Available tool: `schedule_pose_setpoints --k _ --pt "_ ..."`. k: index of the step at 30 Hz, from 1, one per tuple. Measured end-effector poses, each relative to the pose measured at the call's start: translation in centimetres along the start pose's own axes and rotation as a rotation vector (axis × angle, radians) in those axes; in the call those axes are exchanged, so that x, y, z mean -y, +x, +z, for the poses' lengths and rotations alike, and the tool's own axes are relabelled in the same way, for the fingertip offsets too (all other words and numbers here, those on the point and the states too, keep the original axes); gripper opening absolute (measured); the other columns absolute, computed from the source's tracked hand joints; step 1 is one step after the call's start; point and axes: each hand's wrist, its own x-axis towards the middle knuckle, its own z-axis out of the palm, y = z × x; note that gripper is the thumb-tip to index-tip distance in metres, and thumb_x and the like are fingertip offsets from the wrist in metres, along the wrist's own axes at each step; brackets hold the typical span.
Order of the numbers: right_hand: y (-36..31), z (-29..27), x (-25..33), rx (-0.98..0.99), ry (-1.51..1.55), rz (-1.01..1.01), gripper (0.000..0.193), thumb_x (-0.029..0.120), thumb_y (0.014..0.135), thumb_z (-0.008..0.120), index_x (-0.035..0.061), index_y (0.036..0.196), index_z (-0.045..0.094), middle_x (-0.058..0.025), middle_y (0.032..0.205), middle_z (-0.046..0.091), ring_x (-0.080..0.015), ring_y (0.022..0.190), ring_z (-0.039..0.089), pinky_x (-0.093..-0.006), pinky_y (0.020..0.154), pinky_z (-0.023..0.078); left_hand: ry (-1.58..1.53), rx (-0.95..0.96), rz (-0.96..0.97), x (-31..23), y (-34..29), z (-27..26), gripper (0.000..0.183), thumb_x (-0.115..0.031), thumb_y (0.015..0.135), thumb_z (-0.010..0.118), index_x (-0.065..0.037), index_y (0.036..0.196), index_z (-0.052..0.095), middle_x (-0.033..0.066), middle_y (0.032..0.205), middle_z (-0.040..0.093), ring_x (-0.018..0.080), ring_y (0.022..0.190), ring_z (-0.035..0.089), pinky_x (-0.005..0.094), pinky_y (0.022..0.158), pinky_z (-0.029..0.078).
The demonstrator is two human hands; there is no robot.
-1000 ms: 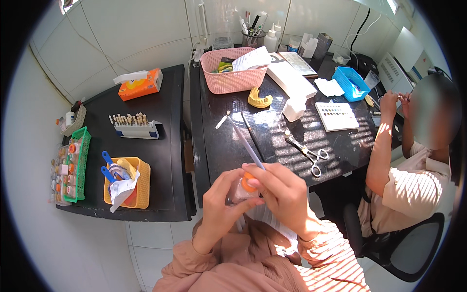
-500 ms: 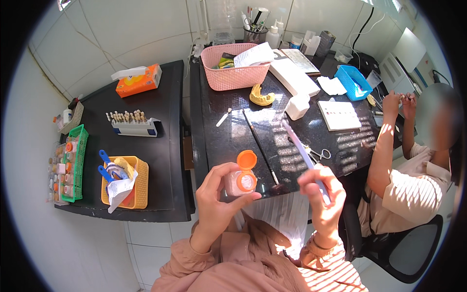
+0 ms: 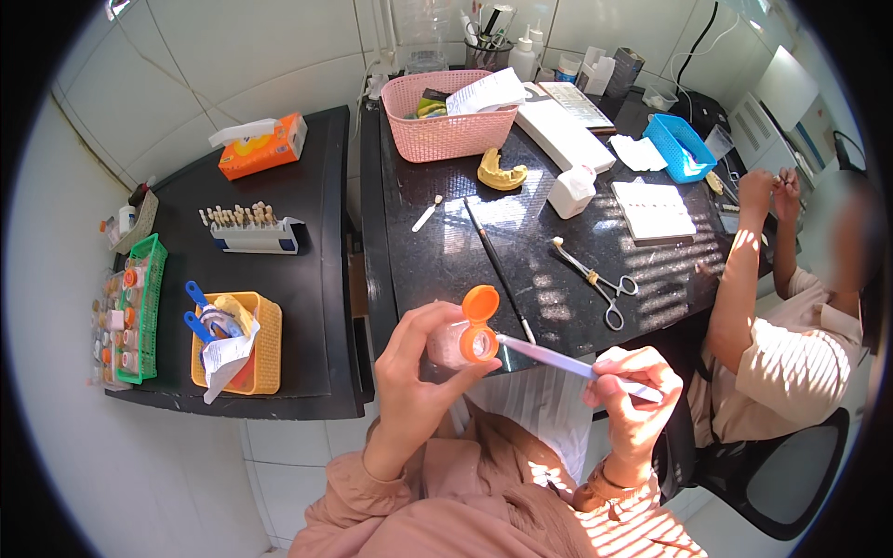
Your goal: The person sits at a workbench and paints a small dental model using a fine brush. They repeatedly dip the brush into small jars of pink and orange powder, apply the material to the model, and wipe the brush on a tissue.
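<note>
My left hand (image 3: 409, 377) grips a small clear jar (image 3: 446, 345) of pale pink powder, fingers wrapped round its side. The jar tilts to the right, with its orange flip cap (image 3: 481, 303) standing open. My right hand (image 3: 634, 395) pinches a slim lilac spatula-like tool (image 3: 551, 358), whose tip is at the jar's mouth; whether it is inside I cannot tell. Beyond my hands lie a thin black brush (image 3: 499, 270) and scissor-handled forceps (image 3: 595, 279) with a small whitish piece at their tip. A tooth shade tab (image 3: 427, 215) rests farther left.
A yellow dental cast (image 3: 500, 173), white bottle (image 3: 571, 194), white palette (image 3: 654, 211) and pink basket (image 3: 446, 141) stand farther back. On the left table are a yellow basket (image 3: 270, 349) and shade guide (image 3: 256, 240). A co-worker (image 3: 791, 325) sits at the right.
The lilac tool has swung from pointing away over the table to pointing left at the jar's mouth. My right hand moved slightly right. The jar tilts more to the right.
</note>
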Motion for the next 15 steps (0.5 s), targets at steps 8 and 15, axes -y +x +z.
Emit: schedule_pose_setpoints --k 8,15 --pt "1.5 0.3 1.6 0.177 -0.216 0.103 0.010 -0.001 0.080 0.072 -0.0029 0.088 0.066 -0.0129 0.079 0.067 -0.0139 0.065 0.060 -0.0247 0.059 0.047 0.095 0.044 0.107 -0.1 0.1 -0.4 0.057 -0.016 0.062 0.092 -0.004 0.109 0.064 0.0105 0.108 0.065 0.0183 0.094 0.064 0.0279 0.077 0.050" --pt "0.8 1.8 -0.4 0.096 -0.029 0.182 0.022 0.018 0.097 0.058 -0.0037 0.093 0.063 -0.0077 0.080 0.064 -0.0095 0.068 0.057 -0.0227 0.062 0.044 0.080 0.059 0.130 0.0 0.2 -0.3 0.056 -0.017 0.061 0.091 -0.005 0.109 0.065 0.0119 0.108 0.066 0.0218 0.096 0.065 0.0301 0.078 0.051"
